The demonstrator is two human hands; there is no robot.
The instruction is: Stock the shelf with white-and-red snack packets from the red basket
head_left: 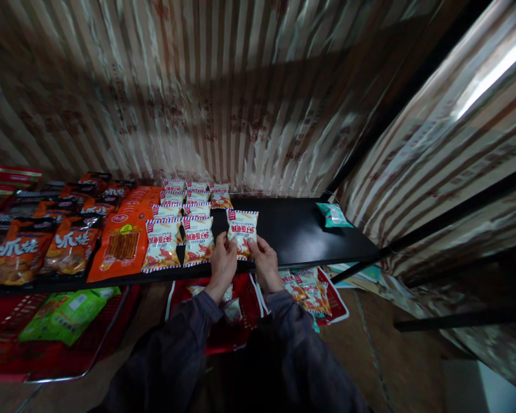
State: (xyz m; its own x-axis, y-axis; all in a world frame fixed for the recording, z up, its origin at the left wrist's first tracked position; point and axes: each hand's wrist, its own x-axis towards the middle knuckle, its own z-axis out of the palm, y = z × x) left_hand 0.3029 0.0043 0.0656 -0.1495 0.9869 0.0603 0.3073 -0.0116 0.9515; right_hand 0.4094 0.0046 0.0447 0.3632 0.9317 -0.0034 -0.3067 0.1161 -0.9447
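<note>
Nearest the camera, two dark sleeves reach forward over a red basket (pixel 236 327) on the floor, which holds more snack packs. To the left, another red basket (pixel 8 338) carries green packs (pixel 64 315).

Both hands meet at the front edge of the black shelf (pixel 301 235). The left hand (pixel 222 264) and the right hand (pixel 264 261) each pinch a lower corner of one white pack (pixel 242 229), thumbs on its face, fingers behind or under it as far as can be seen. The pack stands with its long axis running away from the person, bottom edge toward the hands, print upside down from this view. It lies straight ahead of both grips, between them, so neither hand is clearly nearer; each holds its own side.

Just left of the held pack, touching or nearly so, lie matching white packs (pixel 198 240) in overlapping columns that run back toward the wall. The held pack sits at the right end of that front row, with bare shelf to its right.

Further left are an orange pack (pixel 121 246) and darker packs (pixel 71 244). Far right on the shelf, well apart, lies a small teal pack (pixel 333 215). Behind everything hangs a striped curtain (pixel 198 86).
</note>
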